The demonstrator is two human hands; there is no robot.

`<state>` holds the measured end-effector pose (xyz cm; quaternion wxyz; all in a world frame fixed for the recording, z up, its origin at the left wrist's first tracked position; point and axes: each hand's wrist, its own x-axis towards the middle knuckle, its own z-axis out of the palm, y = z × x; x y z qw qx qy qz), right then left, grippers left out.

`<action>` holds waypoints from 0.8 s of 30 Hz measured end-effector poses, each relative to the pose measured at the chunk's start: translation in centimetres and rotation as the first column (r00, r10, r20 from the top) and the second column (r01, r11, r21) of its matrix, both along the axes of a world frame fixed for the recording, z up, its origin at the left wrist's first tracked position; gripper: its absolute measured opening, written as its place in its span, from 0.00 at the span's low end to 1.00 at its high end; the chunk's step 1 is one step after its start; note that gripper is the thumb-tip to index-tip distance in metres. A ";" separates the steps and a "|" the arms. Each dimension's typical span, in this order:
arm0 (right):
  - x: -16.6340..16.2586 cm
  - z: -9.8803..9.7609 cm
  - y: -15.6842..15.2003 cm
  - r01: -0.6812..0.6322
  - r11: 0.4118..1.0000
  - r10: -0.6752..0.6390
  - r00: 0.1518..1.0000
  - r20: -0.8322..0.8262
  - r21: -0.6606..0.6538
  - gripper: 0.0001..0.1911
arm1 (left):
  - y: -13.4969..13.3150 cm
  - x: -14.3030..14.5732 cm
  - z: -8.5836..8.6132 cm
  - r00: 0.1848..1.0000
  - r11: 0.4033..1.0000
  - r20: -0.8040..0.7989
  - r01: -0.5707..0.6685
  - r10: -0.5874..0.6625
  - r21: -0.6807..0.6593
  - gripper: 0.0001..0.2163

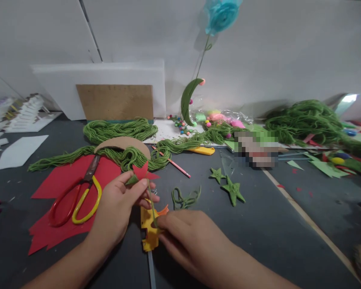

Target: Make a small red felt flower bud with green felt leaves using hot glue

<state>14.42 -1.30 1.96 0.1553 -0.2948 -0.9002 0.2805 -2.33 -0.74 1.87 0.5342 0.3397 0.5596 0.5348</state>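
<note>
Between thumb and fingers, my left hand (120, 200) pinches a red paper star (140, 171) with some green yarn at its lower left point. A strand of green yarn (152, 200) runs from the star down to my right hand (192, 237), whose fingers are closed on it. Under the strand lies a yellow glue gun (149, 230) with an orange part, and a pale glue stick (151, 269) extends from its back. Two green yarn-wrapped stars (234, 190) rest to the right, near a small loose tangle of green yarn (185, 198).
Scissors (88, 176) with red and yellow handles lie on red sheets (61, 176) at left. Green yarn skeins (120, 130), a cardboard crescent (124, 142), a pink pencil (180, 167) and a yellow cutter (201, 150) lie farther back. A green crescent (186, 100) and blue flower (222, 17) stand by the wall.
</note>
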 end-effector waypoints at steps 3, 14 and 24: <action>0.1 -0.4 0.4 -0.070 0.986 0.055 0.993 0.105 0.152 0.08 | 0.3 -0.2 0.1 0.963 0.995 0.256 -0.072 0.087 -0.070 0.02; 1.7 -0.5 3.1 0.417 0.852 -0.375 0.908 -0.188 0.315 0.24 | 1.7 -1.4 -0.3 0.981 0.985 0.156 -0.134 0.116 0.107 0.06; -1.1 -1.1 0.0 0.021 0.975 -0.095 0.938 0.332 0.221 0.12 | 3.0 -2.5 -1.1 0.986 0.962 0.050 -0.165 0.158 0.217 0.08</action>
